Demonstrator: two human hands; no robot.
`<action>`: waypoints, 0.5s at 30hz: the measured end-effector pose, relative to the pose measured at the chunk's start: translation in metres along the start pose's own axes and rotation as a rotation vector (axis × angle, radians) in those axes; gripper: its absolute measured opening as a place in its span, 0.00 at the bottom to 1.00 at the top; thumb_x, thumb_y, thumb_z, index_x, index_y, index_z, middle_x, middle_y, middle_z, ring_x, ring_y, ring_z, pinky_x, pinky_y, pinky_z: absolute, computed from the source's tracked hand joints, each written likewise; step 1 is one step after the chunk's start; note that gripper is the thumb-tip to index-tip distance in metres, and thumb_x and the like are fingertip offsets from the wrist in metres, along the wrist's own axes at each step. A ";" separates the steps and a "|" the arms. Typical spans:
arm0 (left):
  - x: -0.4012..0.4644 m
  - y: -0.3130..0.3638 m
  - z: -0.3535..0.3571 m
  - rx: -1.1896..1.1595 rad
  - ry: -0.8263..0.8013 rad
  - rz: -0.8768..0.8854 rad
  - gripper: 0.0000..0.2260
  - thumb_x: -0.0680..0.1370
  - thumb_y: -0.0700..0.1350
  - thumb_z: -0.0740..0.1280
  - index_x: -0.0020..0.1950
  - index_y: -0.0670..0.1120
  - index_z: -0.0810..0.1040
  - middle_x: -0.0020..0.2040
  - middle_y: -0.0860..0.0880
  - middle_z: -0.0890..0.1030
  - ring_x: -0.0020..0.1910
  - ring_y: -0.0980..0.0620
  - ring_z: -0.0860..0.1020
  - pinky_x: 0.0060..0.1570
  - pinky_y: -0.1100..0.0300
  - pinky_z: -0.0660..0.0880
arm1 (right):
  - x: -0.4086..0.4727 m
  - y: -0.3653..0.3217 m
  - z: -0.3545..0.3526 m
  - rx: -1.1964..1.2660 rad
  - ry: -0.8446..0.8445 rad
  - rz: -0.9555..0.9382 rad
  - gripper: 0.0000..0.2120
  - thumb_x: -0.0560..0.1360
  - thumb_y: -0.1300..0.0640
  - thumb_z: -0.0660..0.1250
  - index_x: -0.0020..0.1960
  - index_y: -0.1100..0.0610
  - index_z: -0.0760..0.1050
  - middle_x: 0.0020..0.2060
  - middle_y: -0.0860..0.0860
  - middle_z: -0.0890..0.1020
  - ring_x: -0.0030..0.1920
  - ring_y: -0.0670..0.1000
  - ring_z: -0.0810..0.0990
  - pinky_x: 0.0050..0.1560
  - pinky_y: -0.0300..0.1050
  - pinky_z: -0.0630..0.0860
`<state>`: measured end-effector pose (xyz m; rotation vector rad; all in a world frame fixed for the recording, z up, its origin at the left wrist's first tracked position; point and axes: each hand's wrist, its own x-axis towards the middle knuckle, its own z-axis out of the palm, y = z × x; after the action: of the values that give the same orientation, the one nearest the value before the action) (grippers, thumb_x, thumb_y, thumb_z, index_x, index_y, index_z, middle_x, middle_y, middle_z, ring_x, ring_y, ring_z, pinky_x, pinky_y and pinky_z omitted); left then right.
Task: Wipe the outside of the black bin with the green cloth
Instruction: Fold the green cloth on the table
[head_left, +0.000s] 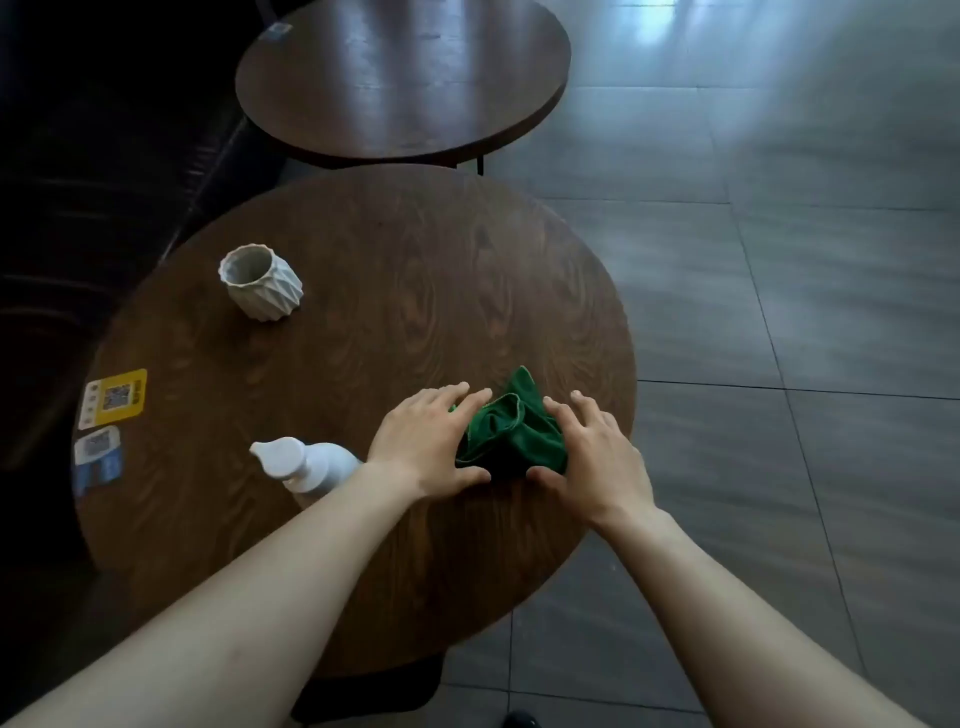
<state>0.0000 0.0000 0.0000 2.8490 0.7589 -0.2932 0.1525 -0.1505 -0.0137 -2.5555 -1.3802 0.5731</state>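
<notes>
A crumpled green cloth (511, 431) lies on the round brown wooden table (395, 270), near its right edge. My left hand (423, 441) rests on the cloth's left side with fingers spread. On the cloth's right side my right hand (592, 457) touches it, fingers also spread. Both thumbs sit on the table in front of the cloth. Neither hand has closed around it. No black bin is in view.
A white spray bottle (306, 465) lies just left of my left wrist. A white ribbed cup (260, 283) stands at the far left. Yellow and blue stickers (111, 400) mark the left rim. A second round table (405, 78) is behind; grey tiled floor to the right.
</notes>
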 end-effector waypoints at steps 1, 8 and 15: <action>0.003 -0.002 0.004 0.000 -0.038 -0.006 0.44 0.72 0.67 0.71 0.81 0.58 0.54 0.80 0.50 0.63 0.78 0.48 0.63 0.74 0.52 0.63 | 0.003 0.000 0.003 0.018 -0.011 -0.007 0.43 0.73 0.42 0.75 0.80 0.45 0.57 0.80 0.53 0.60 0.78 0.57 0.63 0.65 0.59 0.75; 0.013 -0.013 0.032 0.010 -0.059 -0.005 0.43 0.75 0.59 0.74 0.82 0.58 0.51 0.82 0.49 0.60 0.80 0.47 0.61 0.77 0.52 0.59 | 0.019 -0.001 0.025 0.010 -0.045 -0.067 0.47 0.73 0.46 0.76 0.81 0.39 0.50 0.82 0.54 0.54 0.82 0.57 0.53 0.69 0.58 0.73; 0.018 -0.022 0.051 0.013 -0.052 0.019 0.43 0.75 0.55 0.75 0.82 0.59 0.52 0.81 0.49 0.61 0.79 0.46 0.62 0.76 0.50 0.60 | 0.035 -0.005 0.039 0.009 -0.094 -0.114 0.46 0.75 0.52 0.75 0.81 0.36 0.48 0.83 0.55 0.49 0.82 0.60 0.49 0.75 0.61 0.67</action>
<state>-0.0028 0.0162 -0.0557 2.8473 0.7215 -0.3691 0.1494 -0.1193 -0.0561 -2.4527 -1.5383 0.6849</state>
